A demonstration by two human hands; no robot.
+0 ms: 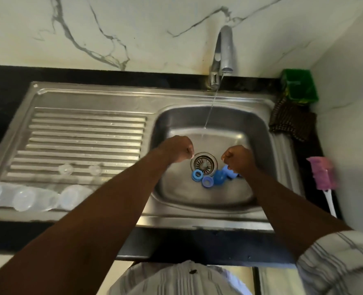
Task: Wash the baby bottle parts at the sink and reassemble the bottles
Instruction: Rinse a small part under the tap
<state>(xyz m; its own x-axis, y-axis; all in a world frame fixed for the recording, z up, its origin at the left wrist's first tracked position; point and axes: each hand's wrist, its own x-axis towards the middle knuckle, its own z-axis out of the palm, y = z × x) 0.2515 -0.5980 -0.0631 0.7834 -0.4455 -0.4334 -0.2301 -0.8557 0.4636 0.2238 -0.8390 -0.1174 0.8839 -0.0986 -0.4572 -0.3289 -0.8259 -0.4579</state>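
Observation:
Both my hands hover over the sink basin (259, 133) with fingers curled into loose fists. My left hand (176, 149) is left of the drain and shows nothing in it. My right hand (239, 159) is right of the drain, just above several blue screw rings (207, 181) lying on the basin floor. It hides part of one ring, and I see nothing gripped in it. Three clear bottles (25, 198) lie on the drainboard's near edge. Two clear teats (65, 169) stand behind them.
The tap (225, 50) runs a thin stream into the basin behind my hands. A green sponge (299, 88) and a dark cloth (291, 122) sit at the back right. A pink bottle brush (323, 175) lies on the right counter. The drain strainer (204, 162) is between my hands.

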